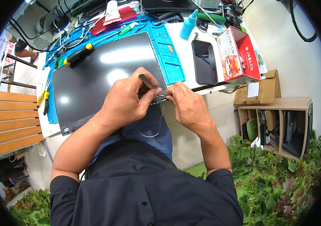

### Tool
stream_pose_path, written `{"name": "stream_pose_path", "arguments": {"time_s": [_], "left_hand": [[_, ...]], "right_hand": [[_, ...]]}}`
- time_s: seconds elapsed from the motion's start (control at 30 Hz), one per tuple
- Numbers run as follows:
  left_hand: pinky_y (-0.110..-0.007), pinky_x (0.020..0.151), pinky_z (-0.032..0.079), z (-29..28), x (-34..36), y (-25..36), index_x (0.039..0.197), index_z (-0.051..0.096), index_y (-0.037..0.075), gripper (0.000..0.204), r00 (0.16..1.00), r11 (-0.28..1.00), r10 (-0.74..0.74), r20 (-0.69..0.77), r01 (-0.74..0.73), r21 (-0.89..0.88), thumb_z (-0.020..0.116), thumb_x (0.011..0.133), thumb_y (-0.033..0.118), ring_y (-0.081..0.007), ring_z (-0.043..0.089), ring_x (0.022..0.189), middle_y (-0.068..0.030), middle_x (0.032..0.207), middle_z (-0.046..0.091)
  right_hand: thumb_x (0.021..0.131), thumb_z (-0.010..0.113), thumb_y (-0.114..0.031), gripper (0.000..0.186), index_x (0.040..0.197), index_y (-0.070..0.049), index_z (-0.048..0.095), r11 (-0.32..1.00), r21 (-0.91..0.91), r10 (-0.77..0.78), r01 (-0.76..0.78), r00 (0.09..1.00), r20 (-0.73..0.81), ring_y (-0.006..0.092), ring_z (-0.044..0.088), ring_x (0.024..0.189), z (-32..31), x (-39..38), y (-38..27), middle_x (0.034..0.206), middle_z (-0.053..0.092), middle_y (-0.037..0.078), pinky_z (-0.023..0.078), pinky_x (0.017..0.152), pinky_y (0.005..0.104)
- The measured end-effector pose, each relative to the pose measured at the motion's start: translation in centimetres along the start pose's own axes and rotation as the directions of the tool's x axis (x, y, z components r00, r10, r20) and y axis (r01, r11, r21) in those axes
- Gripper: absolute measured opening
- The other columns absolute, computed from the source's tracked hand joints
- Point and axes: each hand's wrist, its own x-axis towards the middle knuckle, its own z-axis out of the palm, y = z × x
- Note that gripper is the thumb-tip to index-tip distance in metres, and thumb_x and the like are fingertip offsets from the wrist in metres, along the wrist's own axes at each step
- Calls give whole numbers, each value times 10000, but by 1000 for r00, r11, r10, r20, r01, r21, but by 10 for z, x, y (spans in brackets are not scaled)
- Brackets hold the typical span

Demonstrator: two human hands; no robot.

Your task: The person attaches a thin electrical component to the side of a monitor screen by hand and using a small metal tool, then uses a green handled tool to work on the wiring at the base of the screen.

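Note:
A dark laptop screen panel [100, 71] lies tilted on the blue work mat, its lower right corner toward me. My left hand [124, 100] is closed at that corner around tweezers [145, 81], whose flat grey end sticks up between thumb and fingers; their tips are hidden. Facing it, my right hand [188, 107] pinches at a small metal hinge [159, 99] on the corner. What lies between its fingertips is too small to make out. From the hinge a thin pale cable [159, 128] hangs in a loop over my lap.
Right of the blue mat [168, 60] lie a black phone [204, 62], a light-blue squeeze bottle [188, 24] and an open red-and-white box [239, 56]. A yellow-black screwdriver [78, 54] rests on the panel's top edge. Yellow-handled pliers [45, 98] lie left. A wooden shelf [275, 128] stands right.

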Motion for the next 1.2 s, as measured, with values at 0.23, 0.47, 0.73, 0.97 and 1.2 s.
{"name": "stream_pose_path", "arguments": {"time_s": [0.23, 0.47, 0.73, 0.97, 1.2], "left_hand": [[-283, 667, 579, 2, -1, -1, 1079, 625, 16, 233, 998, 999, 53, -24, -53, 8, 837, 984, 16, -126, 763, 733, -60, 847, 753], [-277, 738, 605, -7, -1, 4, 1110, 626, -1, 231, 999, 997, -48, -16, 47, -53, 828, 1003, 37, -120, 771, 839, -77, 904, 755], [-279, 788, 621, -9, -3, 8, 1119, 629, 1, 226, 998, 995, -37, -54, 32, -93, 823, 1017, 59, -122, 775, 874, -72, 949, 767], [-266, 717, 606, 3, -6, 10, 1095, 636, 15, 265, 998, 998, -60, -32, 61, 28, 863, 995, 105, -109, 775, 801, -69, 892, 779], [-255, 638, 563, 11, 0, 15, 1072, 632, 22, 275, 997, 992, -32, -65, 40, 119, 874, 976, 109, -75, 738, 714, -48, 798, 759]], "right_hand": [[1037, 675, -60, 105, 1088, -31, 588, 1000, 30, 5, -5, 1000, -10, 357, 682, 845, 2, -5, 2, 996, 605, 135, 550, 680, 479], [1125, 554, -64, 63, 1086, -14, 556, 914, 390, 144, -107, 987, -66, 386, 626, 839, -4, -10, 0, 1008, 586, 157, 512, 753, 488], [1129, 609, -109, 166, 1008, -6, 561, 839, 511, 278, -187, 955, -106, 273, 563, 724, -2, -42, 0, 876, 560, 112, 485, 684, 394], [1049, 762, -82, 197, 959, -12, 601, 715, 639, 487, -284, 858, -163, 103, 567, 697, 35, -60, -17, 883, 611, 42, 475, 621, 277], [1068, 748, -134, 234, 931, -14, 602, 658, 712, 493, -247, 856, -158, 112, 543, 684, 46, -57, -21, 831, 597, 47, 458, 612, 290]]}}
